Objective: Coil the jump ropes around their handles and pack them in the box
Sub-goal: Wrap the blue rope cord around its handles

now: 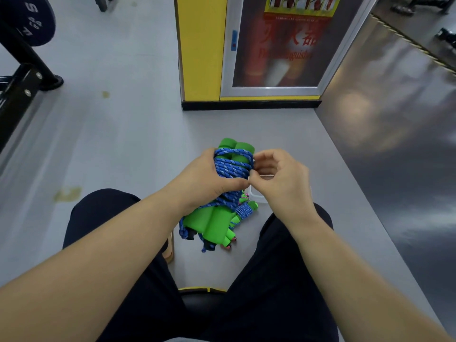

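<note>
"Head view: what do the person's hands hold?"
"The left hand grips a pair of green handles, its fingers curled round the blue rope coiled about them. The right hand pinches that rope at the coil's right edge."
"Where is the bundle?"
"Held up between the knees, above the grey floor. Under it lies a heap of more jump ropes, green-handled, some wound. A clear box shows just beside them, mostly hidden behind the right hand; whether any rope lies inside cannot be told."
"Beyond?"
"A yellow pillar and a glazed cabinet ahead, a dark weight plate far left"
</note>
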